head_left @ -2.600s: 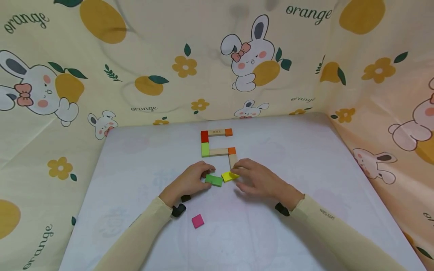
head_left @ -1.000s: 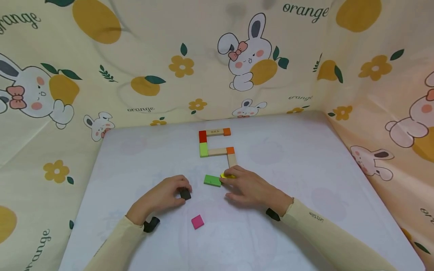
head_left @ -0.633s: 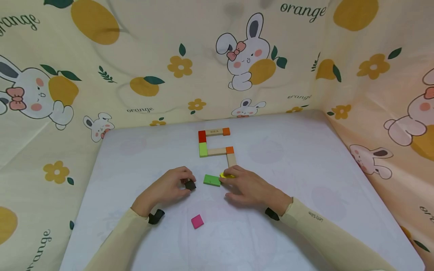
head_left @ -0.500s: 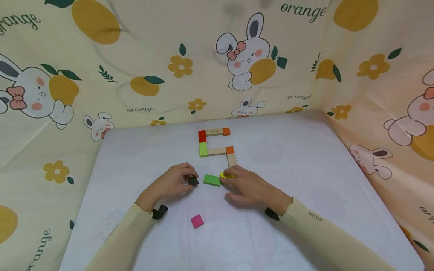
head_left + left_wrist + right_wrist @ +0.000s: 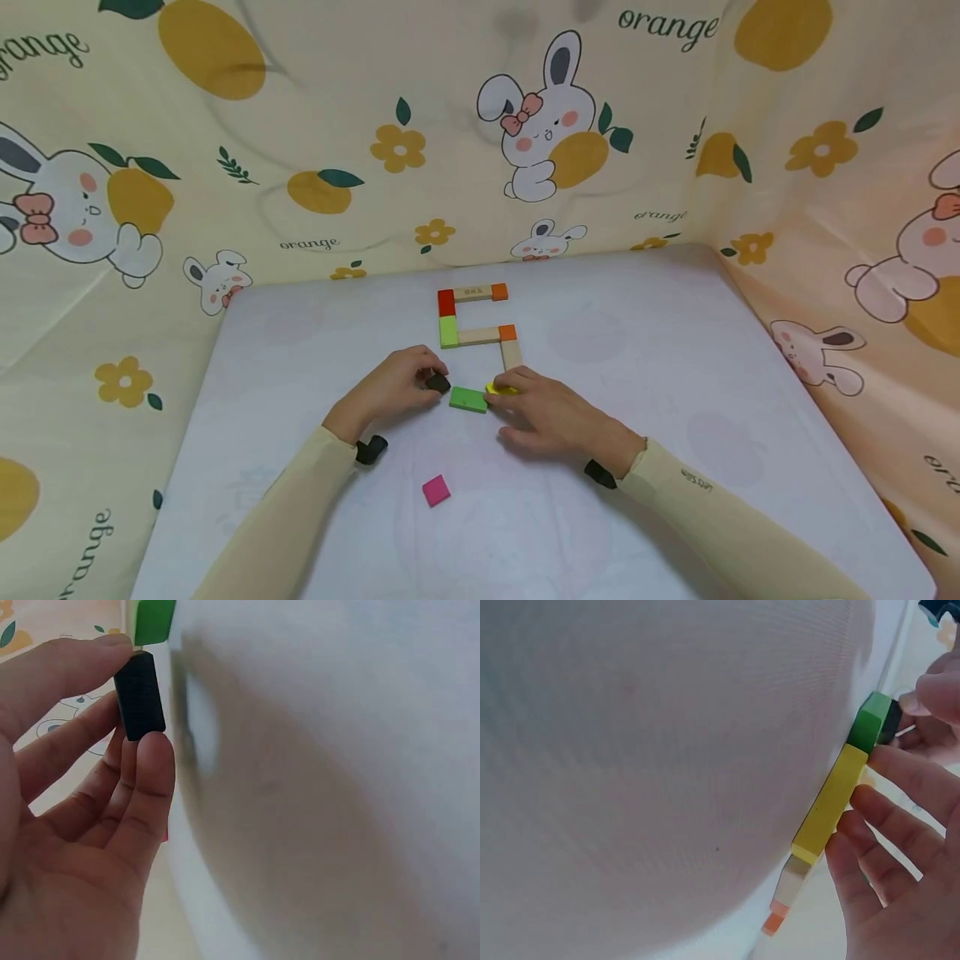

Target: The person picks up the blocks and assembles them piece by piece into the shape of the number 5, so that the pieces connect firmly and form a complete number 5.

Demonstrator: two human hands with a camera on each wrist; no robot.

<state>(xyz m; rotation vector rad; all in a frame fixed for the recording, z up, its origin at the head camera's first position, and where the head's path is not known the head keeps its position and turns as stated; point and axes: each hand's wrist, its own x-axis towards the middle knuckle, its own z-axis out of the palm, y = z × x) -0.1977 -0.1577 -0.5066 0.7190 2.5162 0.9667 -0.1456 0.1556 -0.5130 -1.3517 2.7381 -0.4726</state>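
My left hand (image 5: pixel 386 390) pinches a small black block (image 5: pixel 140 697) between thumb and fingers, just off the left end of the flat green block (image 5: pixel 468 400). My right hand (image 5: pixel 557 421) rests on the yellow block (image 5: pixel 831 802) with its fingers extended along one side; that hand covers most of the block in the head view. Green and yellow blocks lie end to end. Above the yellow one, a plain wooden block (image 5: pixel 511 354) leads up to an orange block (image 5: pixel 507 332).
Farther back, a plain block (image 5: pixel 478 337), a lime block (image 5: pixel 447 332), a red block (image 5: pixel 446 302), a wooden block (image 5: pixel 473 292) and another orange block (image 5: pixel 499 292) continue the line. A loose pink block (image 5: pixel 436 491) lies nearer on the white table (image 5: pixel 675 358).
My left hand left the green block, took hold of the black block and carried it up and right to the green block's left end. My right hand shifted slightly left onto the yellow block.
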